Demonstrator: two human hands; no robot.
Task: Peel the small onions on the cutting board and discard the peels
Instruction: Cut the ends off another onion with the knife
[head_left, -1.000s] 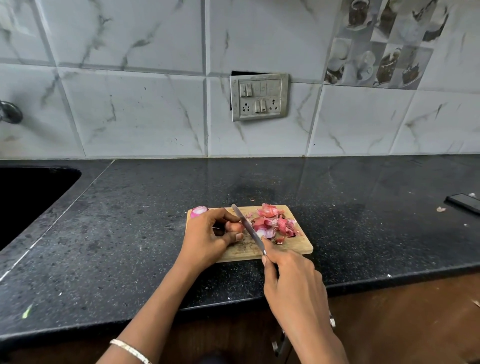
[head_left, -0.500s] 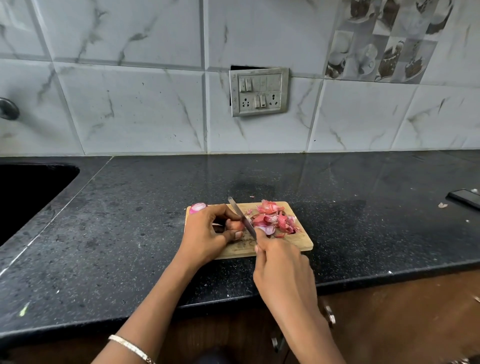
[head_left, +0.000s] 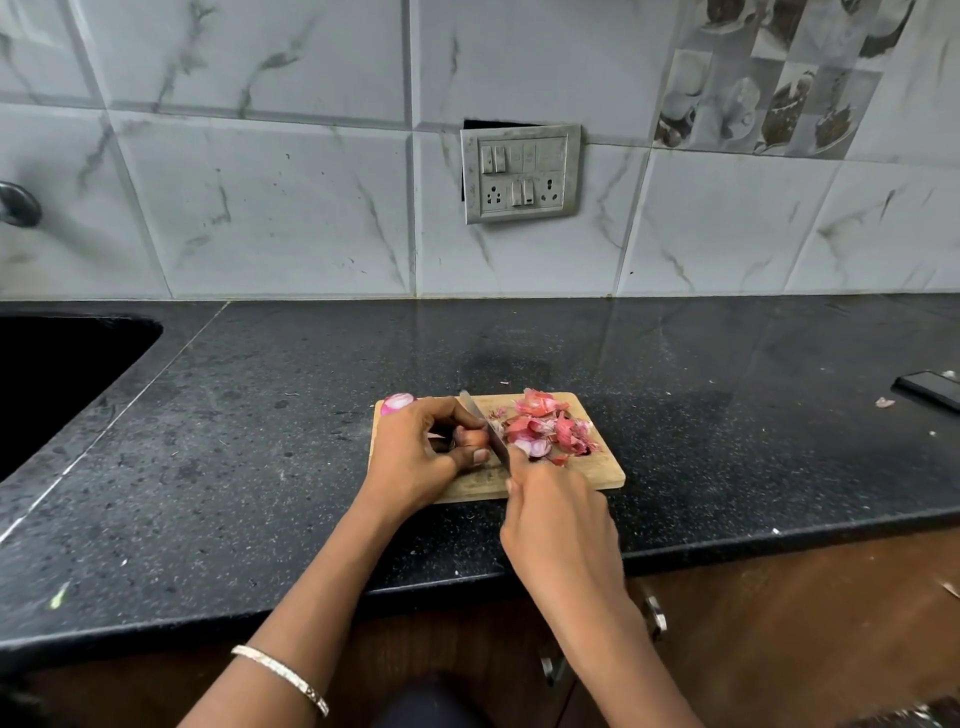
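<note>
— Nearest?
— A bangle (head_left: 280, 675) on the left wrist, low in view. Metal handles (head_left: 655, 616) on the brown cabinet front, under the counter (head_left: 260, 467) edge.
— And on top?
— First the right hand (head_left: 558, 525), clenched round the knife (head_left: 483, 426) handle, blade angled up and left across the board (head_left: 597, 470). Just beside it the left hand (head_left: 415, 457), fingers curled round a small onion (head_left: 472, 438), pinning it to the board hard by the blade.
— Anything in the way?
— Left fingers over most of that onion, with only an orange-brown patch on show. Right hand over the handle and part of the board's near edge.
— Right of the blade?
— A heap of pink peels (head_left: 545, 428), on the board's middle and far side. At the far left corner a peeled onion (head_left: 397, 402), half behind the left knuckles.
— Farther out?
— To the left, the sink (head_left: 52, 374). At far right, a dark flat slab (head_left: 930, 387) and a scrap (head_left: 883, 401). Behind, marbled tiles (head_left: 260, 208), a switch plate (head_left: 521, 174) and a tap (head_left: 18, 203) at the left edge.
</note>
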